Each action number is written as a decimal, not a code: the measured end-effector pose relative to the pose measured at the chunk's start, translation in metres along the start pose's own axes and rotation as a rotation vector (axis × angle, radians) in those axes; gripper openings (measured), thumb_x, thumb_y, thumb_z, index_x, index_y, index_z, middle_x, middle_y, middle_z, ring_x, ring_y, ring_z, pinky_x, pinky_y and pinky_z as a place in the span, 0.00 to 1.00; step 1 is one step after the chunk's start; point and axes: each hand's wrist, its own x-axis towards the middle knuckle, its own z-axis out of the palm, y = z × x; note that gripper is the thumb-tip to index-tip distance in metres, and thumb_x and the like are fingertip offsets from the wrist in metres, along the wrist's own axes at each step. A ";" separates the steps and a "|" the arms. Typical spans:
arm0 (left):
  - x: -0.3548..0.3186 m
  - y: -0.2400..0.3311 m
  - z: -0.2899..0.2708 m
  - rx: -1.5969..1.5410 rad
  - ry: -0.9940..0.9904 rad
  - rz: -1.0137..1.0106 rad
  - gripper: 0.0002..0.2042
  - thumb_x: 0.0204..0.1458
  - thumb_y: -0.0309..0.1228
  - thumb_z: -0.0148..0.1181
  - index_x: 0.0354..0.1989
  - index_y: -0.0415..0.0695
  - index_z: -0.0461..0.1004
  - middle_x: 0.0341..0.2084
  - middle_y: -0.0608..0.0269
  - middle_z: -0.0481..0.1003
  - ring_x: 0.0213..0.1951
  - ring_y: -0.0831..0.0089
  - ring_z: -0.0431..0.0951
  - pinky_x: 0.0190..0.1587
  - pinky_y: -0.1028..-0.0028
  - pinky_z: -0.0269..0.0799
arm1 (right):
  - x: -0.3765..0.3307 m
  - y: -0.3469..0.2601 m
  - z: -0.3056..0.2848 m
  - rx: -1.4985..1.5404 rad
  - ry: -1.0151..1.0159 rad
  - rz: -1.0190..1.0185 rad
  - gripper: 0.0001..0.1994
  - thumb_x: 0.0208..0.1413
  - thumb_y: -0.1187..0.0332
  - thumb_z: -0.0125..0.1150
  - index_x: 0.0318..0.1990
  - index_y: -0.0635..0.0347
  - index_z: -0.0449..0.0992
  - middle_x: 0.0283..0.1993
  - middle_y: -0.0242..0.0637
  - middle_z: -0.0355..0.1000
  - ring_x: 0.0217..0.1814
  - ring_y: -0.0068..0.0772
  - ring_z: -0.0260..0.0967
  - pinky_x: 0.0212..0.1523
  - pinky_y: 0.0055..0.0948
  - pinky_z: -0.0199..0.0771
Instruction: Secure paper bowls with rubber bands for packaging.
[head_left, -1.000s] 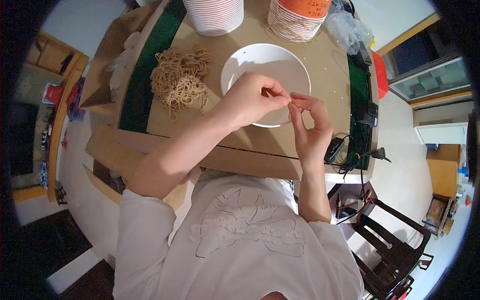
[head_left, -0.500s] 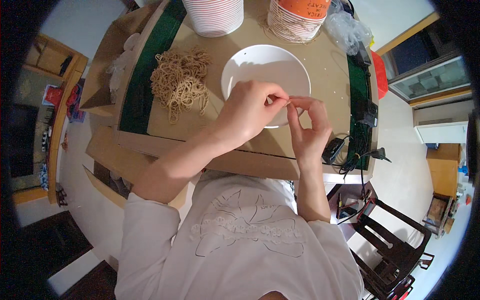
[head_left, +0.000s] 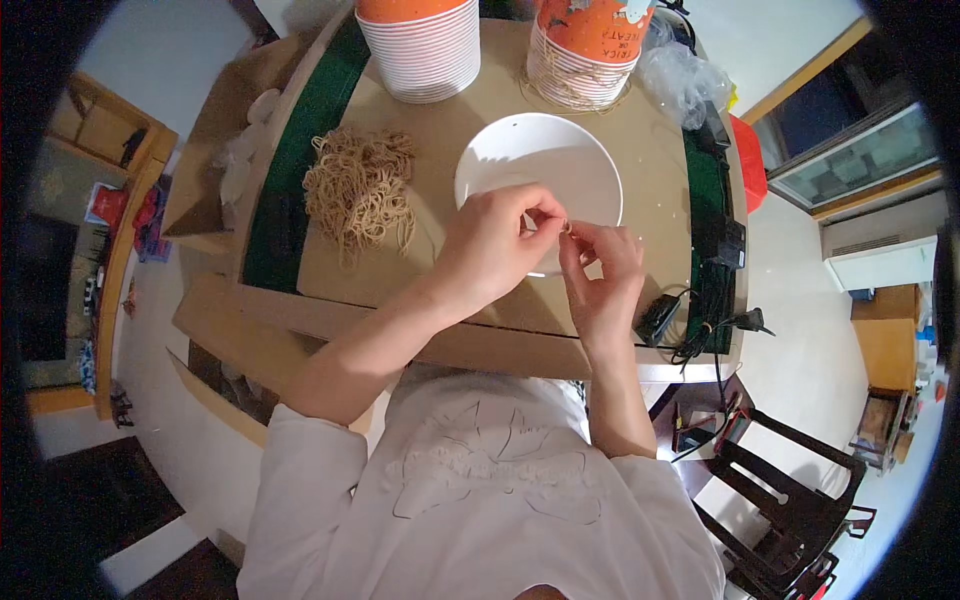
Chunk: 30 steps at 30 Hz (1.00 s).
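Left hand [head_left: 490, 245] and right hand [head_left: 607, 285]: fingertips pinched narrow, meeting at tiny piece [head_left: 567, 228], kind too small to tell. Piece above near rim of white bowl [head_left: 550, 175]; slack pinch or uneven pull could drop it into bowl or onto desk [head_left: 436, 165]. Low wrist could nudge bowl. Left of bowl, tangled tan loops [head_left: 358, 190]: hasty tug could drag whole heap. Black adapter [head_left: 657, 318] near right hand: cord could snag wrist.

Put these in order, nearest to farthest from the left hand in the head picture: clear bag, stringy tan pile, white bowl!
1. White bowl: partly behind the left hand.
2. Stringy tan pile: to the hand's left.
3. Clear bag: toward the picture's top right.
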 end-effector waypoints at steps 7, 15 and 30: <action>0.000 -0.001 0.001 -0.037 0.003 -0.039 0.03 0.50 0.24 0.59 0.32 0.39 0.76 0.24 0.67 0.77 0.23 0.88 0.68 0.25 0.81 0.64 | -0.002 0.000 0.003 0.052 0.044 0.064 0.09 0.43 0.77 0.65 0.34 0.58 0.74 0.26 0.30 0.70 0.28 0.29 0.65 0.41 0.31 0.60; 0.005 -0.011 0.004 -0.023 0.053 0.025 0.02 0.49 0.22 0.58 0.30 0.38 0.74 0.24 0.67 0.77 0.24 0.87 0.70 0.26 0.83 0.65 | 0.003 0.002 0.009 0.016 0.047 0.051 0.08 0.45 0.74 0.67 0.33 0.55 0.75 0.23 0.27 0.66 0.23 0.23 0.59 0.41 0.28 0.55; 0.004 -0.013 0.001 -0.022 0.080 0.000 0.02 0.49 0.21 0.58 0.30 0.38 0.74 0.24 0.68 0.76 0.26 0.87 0.71 0.28 0.83 0.66 | -0.001 0.001 0.011 0.069 0.088 0.066 0.07 0.44 0.73 0.68 0.31 0.54 0.77 0.18 0.25 0.62 0.22 0.23 0.57 0.41 0.29 0.55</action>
